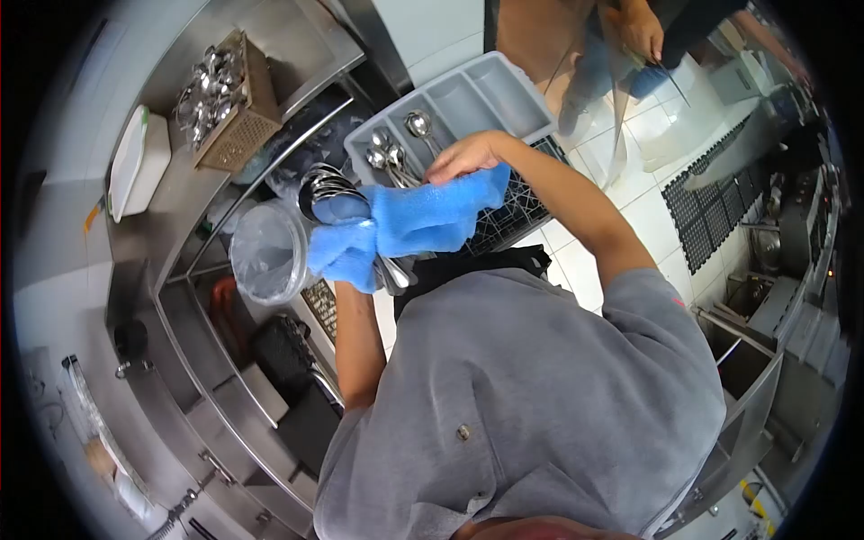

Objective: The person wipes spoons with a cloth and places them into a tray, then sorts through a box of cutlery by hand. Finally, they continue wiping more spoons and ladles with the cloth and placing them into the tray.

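Observation:
A blue cloth (423, 219) is draped over my left hand, hiding its fingers. Wrapped in the cloth is a bunch of spoons (331, 193), bowls at the upper left and handles sticking out below. My right hand (468, 157) is at the cloth's upper edge, over the near side of the grey divided tray (497, 117). Its fingers are pressed together, and what they hold is hidden. Loose spoons (387, 153) lie in the tray's left compartments, close to my right fingertips.
Left of the tray, a tan basket (238, 130) of cutlery stands on the steel counter (310, 54), near a white container (142, 166). A clear lined bin (268, 252) is beside my left hand. Under the tray is a black rack (517, 211). Another person's hand (641, 34) shows top right.

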The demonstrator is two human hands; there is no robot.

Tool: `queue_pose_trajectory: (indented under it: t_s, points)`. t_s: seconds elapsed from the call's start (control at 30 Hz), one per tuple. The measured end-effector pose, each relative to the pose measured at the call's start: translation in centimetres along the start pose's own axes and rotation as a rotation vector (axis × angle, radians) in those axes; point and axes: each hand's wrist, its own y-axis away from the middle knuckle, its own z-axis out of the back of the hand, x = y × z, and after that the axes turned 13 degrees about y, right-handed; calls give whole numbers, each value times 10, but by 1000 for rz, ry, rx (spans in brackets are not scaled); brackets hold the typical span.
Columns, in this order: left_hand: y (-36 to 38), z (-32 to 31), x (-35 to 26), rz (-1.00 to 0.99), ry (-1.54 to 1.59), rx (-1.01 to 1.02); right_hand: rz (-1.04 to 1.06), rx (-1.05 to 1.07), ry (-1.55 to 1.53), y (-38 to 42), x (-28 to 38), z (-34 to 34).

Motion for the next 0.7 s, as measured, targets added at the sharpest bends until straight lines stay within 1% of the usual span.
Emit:
queue_pose_trajectory:
  t_s: [0.03,0.07,0.1,0.17,0.2,0.23,0.27,0.3,0.33,0.37,0.43,0.5,0.53,0.57,0.6,0.63,0.67,0.7]
  points:
    - [4,7,4,28,24,-6,-86,-149,-213,0,3,-9]
    - [5,12,7,49,50,-20,43,-194,69,-16,-12,-9]
    - [6,16,8,73,60,-37,49,-190,84,-28,-27,-10]
    - [14,24,11,116,68,-56,34,-126,209,-54,-52,-28]
    - [19,29,12,136,67,-62,30,-91,272,-63,-54,-33]
    - [25,35,14,155,60,-62,41,-81,284,-57,-37,-33]
    - [31,40,15,171,58,-56,82,-117,411,-37,-11,-35]
    - [39,44,15,186,55,-39,112,-158,533,-19,0,-36]
    - [44,48,16,199,47,-19,383,-415,510,-20,-30,-27]
    - [49,51,16,209,39,2,710,-813,858,-5,-32,-27]
    - [59,56,15,228,21,34,268,-639,376,19,-40,-28]
    - [70,54,9,246,73,28,340,-484,345,27,-39,-51]
    - [75,51,6,255,103,22,323,-420,295,30,-43,-63]
    - [80,49,2,267,132,17,283,-406,270,36,-44,-73]
    - [78,43,1,273,164,9,184,-271,251,45,-51,-71]
    - [76,41,1,282,201,4,123,-29,154,50,-66,-67]
    - [74,39,2,287,230,2,230,127,46,58,-84,-70]
    - [71,36,2,289,258,3,153,156,52,71,-89,-72]
